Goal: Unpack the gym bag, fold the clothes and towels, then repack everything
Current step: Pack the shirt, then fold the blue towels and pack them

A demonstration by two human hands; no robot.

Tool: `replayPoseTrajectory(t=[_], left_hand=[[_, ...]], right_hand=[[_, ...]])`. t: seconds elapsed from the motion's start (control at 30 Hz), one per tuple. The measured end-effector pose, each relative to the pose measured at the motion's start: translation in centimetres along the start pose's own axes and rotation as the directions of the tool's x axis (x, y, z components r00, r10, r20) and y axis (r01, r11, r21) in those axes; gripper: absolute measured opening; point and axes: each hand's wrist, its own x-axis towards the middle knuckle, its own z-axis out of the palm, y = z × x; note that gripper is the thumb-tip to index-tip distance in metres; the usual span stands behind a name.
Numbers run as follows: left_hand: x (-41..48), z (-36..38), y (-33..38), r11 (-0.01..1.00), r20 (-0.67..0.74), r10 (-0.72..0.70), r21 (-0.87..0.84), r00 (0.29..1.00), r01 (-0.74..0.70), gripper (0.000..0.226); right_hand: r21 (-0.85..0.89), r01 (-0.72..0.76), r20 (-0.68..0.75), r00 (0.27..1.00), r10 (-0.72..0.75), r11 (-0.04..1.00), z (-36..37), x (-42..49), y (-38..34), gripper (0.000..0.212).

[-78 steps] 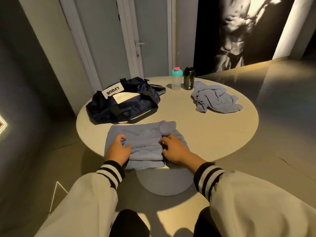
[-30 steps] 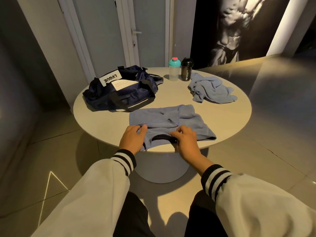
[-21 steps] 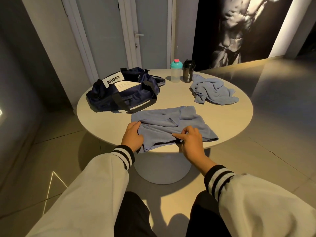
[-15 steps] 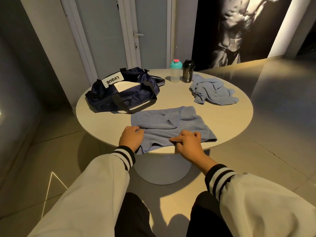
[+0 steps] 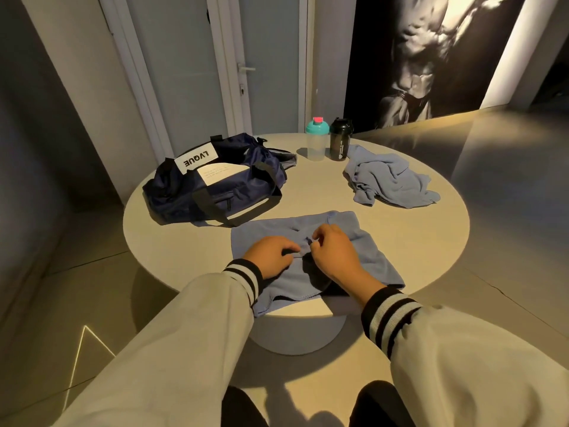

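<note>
Blue soft cloth piece lies mostly flat on the near side of the round pale counter, with its near hem hanging over the rim. Step in hand, as judged: folding, first of the cloth items. Left grip has its fingers curled down onto a raised ridge at the cloth's middle and holds it. Right grip, just beside it, pinches a small tuck of the same cloth between thumb and forefinger. Next move likely calls for drawing this centre ridge over to one side, keeping both pinches level so the layers meet square, then pressing the crease flat; the overhanging hem should come up onto the counter first, or it may drag the fold askew. Count: one navy fabric gym bag with black straps, slumped at far left, its inside not visible; two blue cloth pieces, the second crumpled blue cloth unfolded at far right, well apart from the first; two bottles at the far edge, a clear shaker bottle with teal lid and a black shaker bottle, standing side by side.
</note>
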Motion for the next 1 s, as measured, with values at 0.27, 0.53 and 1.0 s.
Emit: replayPoseTrajectory(t=[0.27,0.53,1.0], left_hand=[[2.2,-1.9,-5.8,0.91,-0.336,-0.412,-0.189,0.847,0.368,0.037],[3.6,-0.5,-6.3,0.932,-0.282,-0.349,-0.004,0.894,0.363,0.05],[3.7,-0.4,-7.8,0.934,-0.436,-0.352,-0.226,0.829,0.278,0.051]], right_hand=[[-0.161,-0.015,0.074,0.997,0.027,0.987,2.3,4.4,0.5,0.029],[-0.346,-0.067,0.276,0.946,0.17,0.936,2.9,7.3,4.5,0.049],[-0.277,0.117,0.268,0.963,-0.041,0.954,7.3,7.4,-1.3,0.053]])
